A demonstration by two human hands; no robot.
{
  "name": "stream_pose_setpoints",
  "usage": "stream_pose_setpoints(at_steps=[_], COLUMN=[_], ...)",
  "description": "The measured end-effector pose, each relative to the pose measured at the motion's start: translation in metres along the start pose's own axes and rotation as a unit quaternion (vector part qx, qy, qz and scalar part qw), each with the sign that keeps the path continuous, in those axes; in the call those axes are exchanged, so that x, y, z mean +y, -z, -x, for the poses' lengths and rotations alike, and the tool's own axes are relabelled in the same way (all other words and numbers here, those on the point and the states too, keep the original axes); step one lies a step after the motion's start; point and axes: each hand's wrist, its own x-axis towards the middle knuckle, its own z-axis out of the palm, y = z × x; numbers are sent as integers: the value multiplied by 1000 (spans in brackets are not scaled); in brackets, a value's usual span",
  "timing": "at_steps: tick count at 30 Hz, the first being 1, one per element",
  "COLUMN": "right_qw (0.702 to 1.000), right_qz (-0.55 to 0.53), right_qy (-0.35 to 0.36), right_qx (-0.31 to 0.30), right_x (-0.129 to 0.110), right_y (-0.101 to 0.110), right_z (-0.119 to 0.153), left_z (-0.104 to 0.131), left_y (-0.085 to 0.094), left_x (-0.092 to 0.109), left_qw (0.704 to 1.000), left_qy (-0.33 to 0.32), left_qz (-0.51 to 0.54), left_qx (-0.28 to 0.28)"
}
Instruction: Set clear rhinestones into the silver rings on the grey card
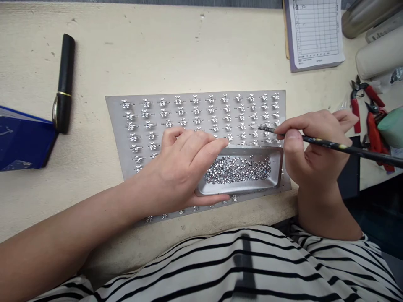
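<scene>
My left hand [185,167] is closed around the left end of a small metal tray [252,186], thumb along the near side and fingers over the far rim. Inside the tray lie many tiny sparkling rhinestones [236,170]. Between the thumb and fingers of my right hand [315,151] is a thin dark stick tool [340,147], speckled with paint; its tip points left over the sheet. Beneath both tray and tool, a grey sheet [116,121] carries rows of small silver, bear-shaped metal pieces [195,99]. My left hand and the tray hide part of these rows.
A black pen-like case [65,79] and a blue box [25,140] are at the left. At the upper right lies a form pad [316,33]. Red-handled pliers [374,130], a cream cylinder [379,54] and a metal flask [365,16] crowd the right side of the table [151,46].
</scene>
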Motion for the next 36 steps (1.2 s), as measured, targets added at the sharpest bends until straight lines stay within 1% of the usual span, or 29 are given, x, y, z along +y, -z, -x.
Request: stream_pose_setpoints(at_steps=[8, 14, 20, 24, 28, 31, 36], right_qw=[1000, 1000, 1000, 1000, 1000, 1000, 999], right_qz=[4, -14, 13, 7, 18, -3, -5], right_qy=[7, 2, -6, -3, 2, 15, 37], right_qx=[-26, 4, 2, 4, -14, -12, -32], right_x=[2, 2, 1, 3, 4, 3, 1], right_y=[1, 0, 1, 1, 1, 1, 0], right_z=[-1, -1, -1, 0, 0, 0, -2], left_z=[0, 0, 0, 0, 0, 0, 0], left_y=[0, 0, 1, 1, 1, 2, 3], left_x=[0, 0, 0, 0, 1, 1, 1], left_qw=[1000, 1000, 1000, 1000, 1000, 1000, 1000], left_qy=[2, 3, 1, 5, 10, 13, 15], left_qz=[4, 5, 6, 7, 10, 11, 13], left_qx=[-2, -4, -3, -9, -11, -12, -19])
